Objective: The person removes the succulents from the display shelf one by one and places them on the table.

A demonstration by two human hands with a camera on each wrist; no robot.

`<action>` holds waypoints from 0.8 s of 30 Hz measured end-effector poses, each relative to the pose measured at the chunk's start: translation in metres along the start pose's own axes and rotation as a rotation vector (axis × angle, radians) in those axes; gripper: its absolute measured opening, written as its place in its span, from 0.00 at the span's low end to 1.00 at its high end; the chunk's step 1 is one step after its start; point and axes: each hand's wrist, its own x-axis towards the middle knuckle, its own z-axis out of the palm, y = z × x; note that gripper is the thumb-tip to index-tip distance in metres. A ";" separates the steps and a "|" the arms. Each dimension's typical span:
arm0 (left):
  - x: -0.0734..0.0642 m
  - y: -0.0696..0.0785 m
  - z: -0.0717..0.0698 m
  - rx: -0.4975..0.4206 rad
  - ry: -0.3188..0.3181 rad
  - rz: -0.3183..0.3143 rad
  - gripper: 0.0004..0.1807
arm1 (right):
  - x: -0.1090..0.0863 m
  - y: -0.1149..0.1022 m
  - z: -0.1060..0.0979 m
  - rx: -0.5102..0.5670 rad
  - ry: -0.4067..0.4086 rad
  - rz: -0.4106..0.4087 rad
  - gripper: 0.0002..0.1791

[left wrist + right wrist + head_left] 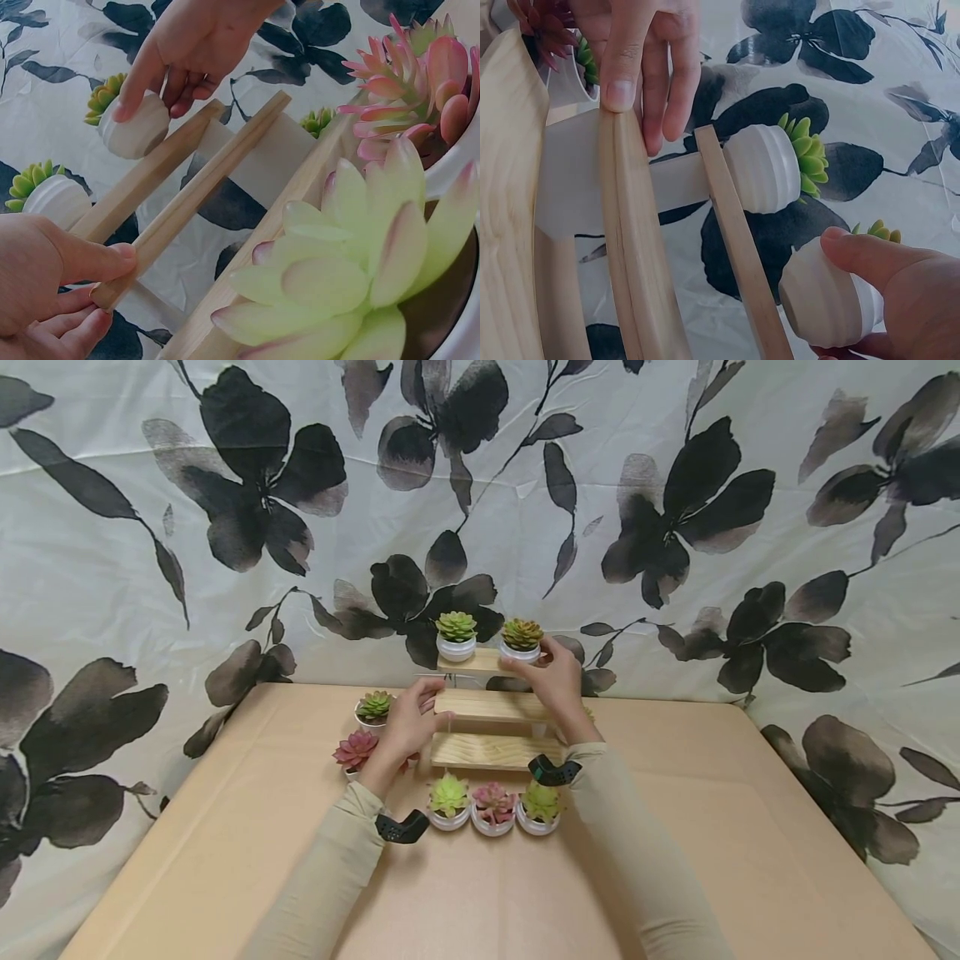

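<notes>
A three-tier wooden stand [487, 705] stands toward the back of the table. My right hand [558, 683] grips a potted succulent [521, 639] with orange-green leaves, its white pot right at the top shelf. To its left on that shelf sits a green potted succulent [456, 637]. My left hand [407, 720] pinches the left end of the middle shelf [187, 206] between thumb and fingers; the right wrist view shows the thumb lying on that shelf's edge [634, 225]. The bottom shelf [495, 752] carries no pot in the part that shows.
In front of the stand are three potted succulents: light green [448, 797], pink [493, 806] and yellow-green [540, 803]. Left of it stand a green one [374, 708] and a red one [356, 750], partly behind my left arm. Floral cloth [525, 510] hangs behind the tan table [247, 793].
</notes>
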 end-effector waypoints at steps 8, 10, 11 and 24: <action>0.000 0.001 0.000 0.004 0.003 -0.008 0.29 | -0.005 0.002 -0.008 -0.029 0.006 0.020 0.33; 0.000 0.001 0.000 0.006 0.001 -0.007 0.29 | -0.006 0.003 -0.010 -0.024 0.007 0.020 0.33; 0.000 0.001 0.000 0.006 0.001 -0.007 0.29 | -0.007 0.004 -0.011 -0.019 0.008 0.018 0.33; 0.003 -0.001 0.002 -0.001 0.004 -0.006 0.29 | -0.010 0.011 -0.023 0.042 0.009 -0.015 0.34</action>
